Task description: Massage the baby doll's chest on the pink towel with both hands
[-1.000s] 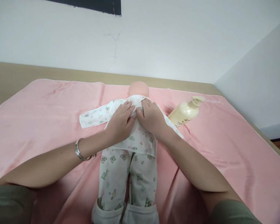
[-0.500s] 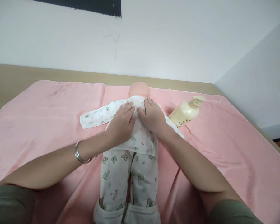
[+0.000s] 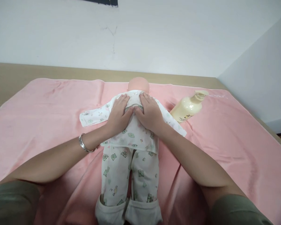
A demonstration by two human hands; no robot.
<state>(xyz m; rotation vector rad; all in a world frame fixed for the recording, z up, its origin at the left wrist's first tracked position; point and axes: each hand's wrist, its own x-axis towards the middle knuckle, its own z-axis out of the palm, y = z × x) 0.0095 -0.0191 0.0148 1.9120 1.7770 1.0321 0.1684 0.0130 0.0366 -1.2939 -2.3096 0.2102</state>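
A baby doll point(image 3: 138, 83) lies with its bald head away from me, its face out of sight. It wears a white printed top point(image 3: 133, 134) and matching trousers point(image 3: 117, 175) with turned-up cuffs. My left hand point(image 3: 120, 114) rests flat on the left side of the top's upper part, fingers extended. On the right side, my right hand point(image 3: 151, 114) lies flat too, its fingers pointing toward the head. The two thumbs nearly meet at the middle, where the cloth is creased. Both sleeves spread outward.
Beneath the doll spreads a pink cloth point(image 3: 224, 150) with folds, over a wooden table point(image 3: 4, 75). A pale yellow pump bottle point(image 3: 187, 107) lies tilted beside the right sleeve. Behind the table rises a white wall point(image 3: 166, 37).
My left hand has shifted outward and its thumb now points inward, close to the right thumb. Both hands stay on the doll's top. The view has tipped slightly downward.
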